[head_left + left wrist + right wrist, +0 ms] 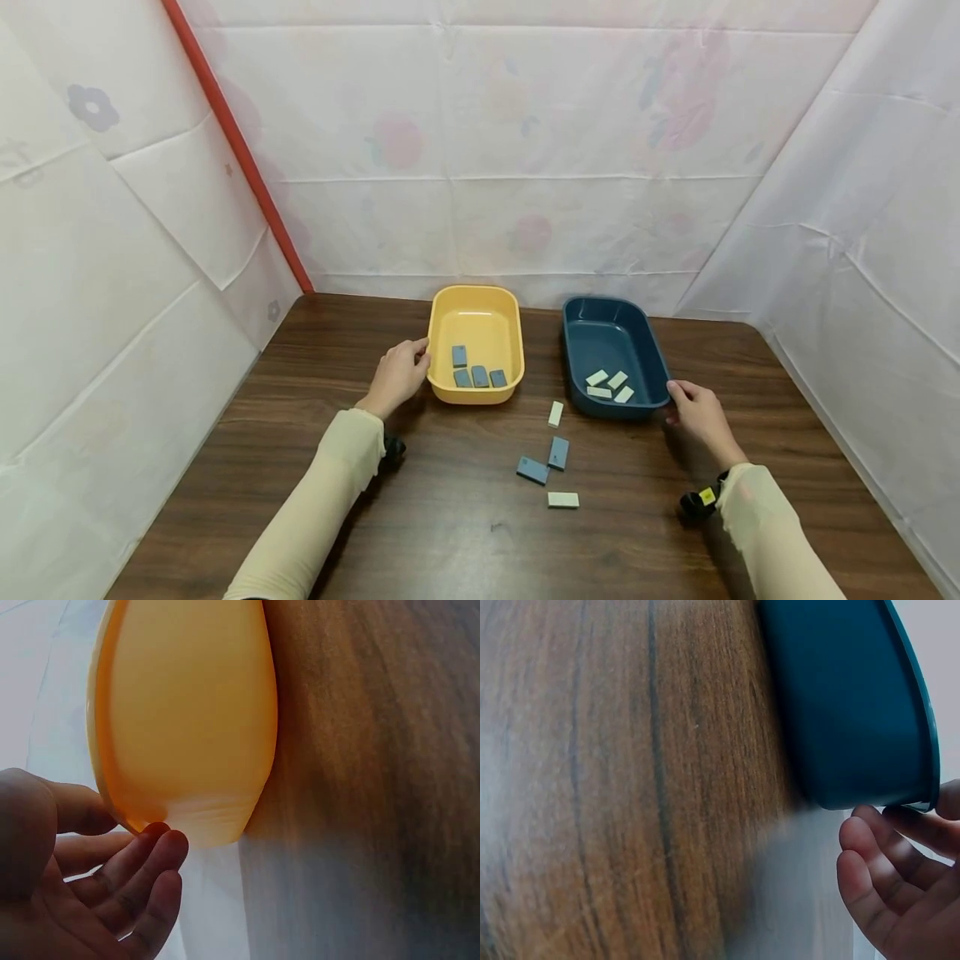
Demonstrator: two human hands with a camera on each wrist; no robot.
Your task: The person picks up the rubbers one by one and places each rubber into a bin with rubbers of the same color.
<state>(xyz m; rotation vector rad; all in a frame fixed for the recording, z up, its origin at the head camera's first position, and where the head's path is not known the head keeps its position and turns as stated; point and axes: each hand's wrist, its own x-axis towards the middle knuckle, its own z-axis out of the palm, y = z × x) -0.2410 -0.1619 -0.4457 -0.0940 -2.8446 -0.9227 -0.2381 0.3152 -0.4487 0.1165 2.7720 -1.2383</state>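
Note:
My left hand (397,377) pinches the left rim of a yellow tray (474,327). Inside this tray lie several small blue-grey rectangular blocks (480,377). In the left wrist view, the fingers (161,862) curl at the tray's lower corner, the thumb side up against its rim. On the other side, my right hand (701,421) holds a dark blue tray (624,340) by its near right corner. Several cream blocks (617,380) sit toward that tray's near end. The right wrist view has fingertips (855,832) right under the rim.
Between and in front of the trays, two blue-grey blocks (558,453) and two cream blocks (562,500) lie on the brown wooden table (450,533). White patterned sheeting (487,150) encloses the table at the back and sides. A red strip (247,158) runs down the left.

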